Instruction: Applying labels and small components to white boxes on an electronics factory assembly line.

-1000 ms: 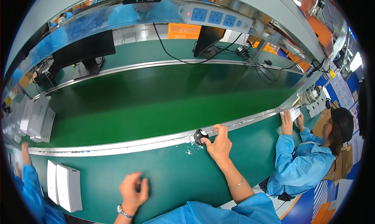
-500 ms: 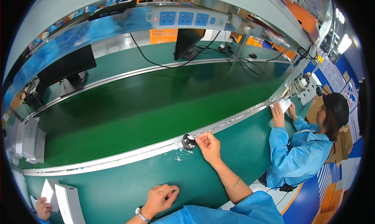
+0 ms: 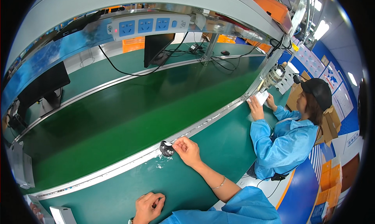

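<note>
My right hand (image 3: 187,150) is closed in a pinch at the edge of a small, black, roundish thing (image 3: 166,150) with white marks. A small white piece (image 3: 168,143) shows on top of it, reaching to my fingertips. The black thing sits against the pale metal rail (image 3: 134,160) along the green workbench. My left hand (image 3: 149,207) rests on the bench nearer to me, its fingers curled in. Nothing shows in that hand, though the inside of the curl is hidden.
White flakes (image 3: 159,164) lie by the black thing. Beyond the rail runs a green belt (image 3: 117,126). A power strip (image 3: 148,25) hangs overhead. At the right a co-worker (image 3: 281,134) in blue holds a white box (image 3: 259,97). White boxes (image 3: 62,215) stand at the lower left.
The whole view has turned to the right, so everything appears farther left. My right hand still pinches at the black thing, and my left hand stays curled on the bench.
</note>
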The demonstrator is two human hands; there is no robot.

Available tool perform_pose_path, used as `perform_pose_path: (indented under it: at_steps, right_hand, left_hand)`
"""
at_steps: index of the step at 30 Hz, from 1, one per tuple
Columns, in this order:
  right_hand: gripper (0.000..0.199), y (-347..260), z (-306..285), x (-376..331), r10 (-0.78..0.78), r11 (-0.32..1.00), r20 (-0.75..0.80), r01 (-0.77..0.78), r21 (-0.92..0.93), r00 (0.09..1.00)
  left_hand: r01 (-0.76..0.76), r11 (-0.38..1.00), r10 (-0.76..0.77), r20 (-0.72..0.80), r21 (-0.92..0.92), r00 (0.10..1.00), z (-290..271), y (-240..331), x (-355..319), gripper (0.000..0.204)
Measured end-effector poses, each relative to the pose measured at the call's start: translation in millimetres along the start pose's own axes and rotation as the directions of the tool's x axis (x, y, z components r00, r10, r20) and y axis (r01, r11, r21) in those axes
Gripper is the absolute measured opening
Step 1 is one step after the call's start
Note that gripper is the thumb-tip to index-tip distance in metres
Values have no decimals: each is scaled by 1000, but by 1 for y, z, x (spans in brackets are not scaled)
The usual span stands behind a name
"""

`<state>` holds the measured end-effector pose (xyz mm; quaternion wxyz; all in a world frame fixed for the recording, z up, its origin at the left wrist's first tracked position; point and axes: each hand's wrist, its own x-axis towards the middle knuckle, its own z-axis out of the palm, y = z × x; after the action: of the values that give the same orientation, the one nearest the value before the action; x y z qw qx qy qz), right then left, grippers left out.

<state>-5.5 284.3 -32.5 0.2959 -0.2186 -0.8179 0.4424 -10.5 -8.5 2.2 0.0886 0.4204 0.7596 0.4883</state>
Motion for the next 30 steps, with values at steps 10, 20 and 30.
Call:
perform_pose_path:
  at_steps: [10,20,30]
  right_hand:
    - [13,-5,1,0,10,1000,22,-10,-15,1000]
    - [12,-1,0,1,-5,1000,30,6,-30,1000]
    - [41,-34,-13,-5,-176,908,9,166,-385,984]
  left_hand:
    - [1,1000,-1,3,14,1000,-3,1,-1,10]
    - [0,1000,0,-6,17,1000,0,1,-1,10]
    - [32,999,-33,14,28,999,-7,2,-2,8]
